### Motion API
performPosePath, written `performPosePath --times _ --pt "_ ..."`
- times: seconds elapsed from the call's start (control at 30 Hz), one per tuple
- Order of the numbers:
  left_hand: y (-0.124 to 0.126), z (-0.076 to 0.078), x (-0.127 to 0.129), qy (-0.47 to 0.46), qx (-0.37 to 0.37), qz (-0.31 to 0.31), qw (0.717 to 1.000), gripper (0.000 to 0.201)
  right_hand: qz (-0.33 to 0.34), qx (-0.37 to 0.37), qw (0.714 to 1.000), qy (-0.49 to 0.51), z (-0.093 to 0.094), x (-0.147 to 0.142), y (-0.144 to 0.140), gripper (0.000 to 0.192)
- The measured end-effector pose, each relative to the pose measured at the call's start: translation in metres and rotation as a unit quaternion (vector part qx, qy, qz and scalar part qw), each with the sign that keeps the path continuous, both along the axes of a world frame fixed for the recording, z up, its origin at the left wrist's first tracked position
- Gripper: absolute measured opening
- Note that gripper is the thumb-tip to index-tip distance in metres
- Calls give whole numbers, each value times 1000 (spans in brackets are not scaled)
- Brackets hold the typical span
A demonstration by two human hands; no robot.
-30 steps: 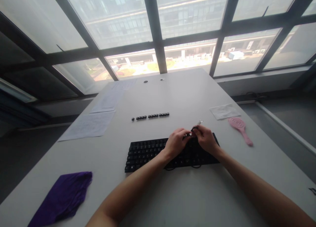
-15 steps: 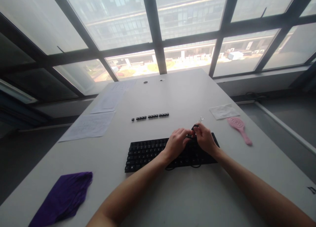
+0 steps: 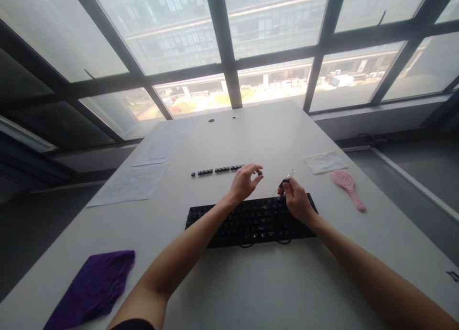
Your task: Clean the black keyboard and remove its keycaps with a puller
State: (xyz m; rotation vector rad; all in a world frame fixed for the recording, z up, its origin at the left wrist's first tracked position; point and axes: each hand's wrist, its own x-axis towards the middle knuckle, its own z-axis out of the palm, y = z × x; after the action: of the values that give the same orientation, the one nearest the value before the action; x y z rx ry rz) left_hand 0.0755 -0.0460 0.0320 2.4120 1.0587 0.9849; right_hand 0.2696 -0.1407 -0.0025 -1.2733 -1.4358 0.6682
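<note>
Left hand [image 3: 244, 182] pinching a small black keycap [image 3: 259, 173] just beyond the end of the keycap row [image 3: 217, 169]; right hand [image 3: 296, 199] closed around a keycap puller [image 3: 287, 179], above the far edge of the black keyboard [image 3: 251, 221] beneath both

Light source: daylight is admitted through the windows [image 3: 229, 57] ahead.
Glare: the outdoor view is washed out and hazy.
Shadows: the arms and the table [image 3: 272, 291] nearside are dimmed by backlight.
Distortion: window frames are bowed at the edges.
Blur: the left hand [image 3: 244, 181] is slightly smeared.
</note>
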Motion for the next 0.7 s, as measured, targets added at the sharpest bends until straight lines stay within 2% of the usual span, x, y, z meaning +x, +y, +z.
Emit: performPosePath --times 0.13,0.23,0.43,0.7 --pt "58 -4 -7 108 4 34 994 12 2 -3 1000 -1 -1 0 0 25" --pt "80 -13 -10 130 -9 39 991 14 3 -4 1000 2 -1 0 0 25" --pt "89 -29 -17 151 -46 58 986 17 7 -4 1000 1 -1 0 0 24" --pt "93 -35 -20 148 -78 83 982 28 9 -4 1000 1 -1 0 0 25"
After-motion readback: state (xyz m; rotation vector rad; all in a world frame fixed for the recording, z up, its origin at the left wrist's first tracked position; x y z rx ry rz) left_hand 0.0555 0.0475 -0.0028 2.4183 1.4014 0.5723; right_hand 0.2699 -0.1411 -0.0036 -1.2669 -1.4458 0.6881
